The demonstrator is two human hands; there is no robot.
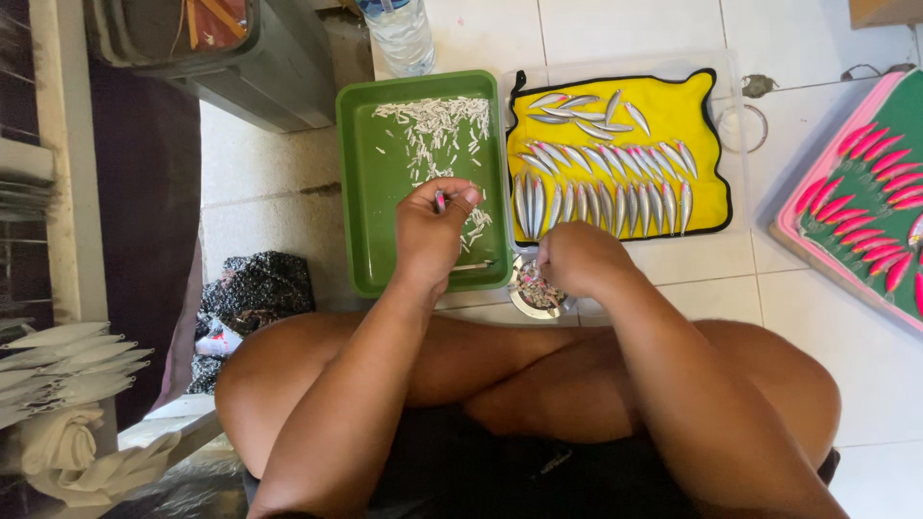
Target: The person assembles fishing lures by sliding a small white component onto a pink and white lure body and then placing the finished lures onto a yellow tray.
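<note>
Your left hand [433, 226] pinches a small silvery, pink-tipped lure [440, 201] over the green tray [361, 173] of white scraps, while your right hand [575, 258] curls closed over the small round metal dish [531, 288]; what it grips, I cannot tell. You sit cross-legged on the white tiled floor [817, 317], silver lures [601, 202] rowed on a yellow mat [707, 106] just beyond.

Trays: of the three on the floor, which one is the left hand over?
The green tray, scattered with small white bits; left hand hovers over it. The yellow-lined tray and pink-rimmed tray hold fish-shaped lures instead.
</note>
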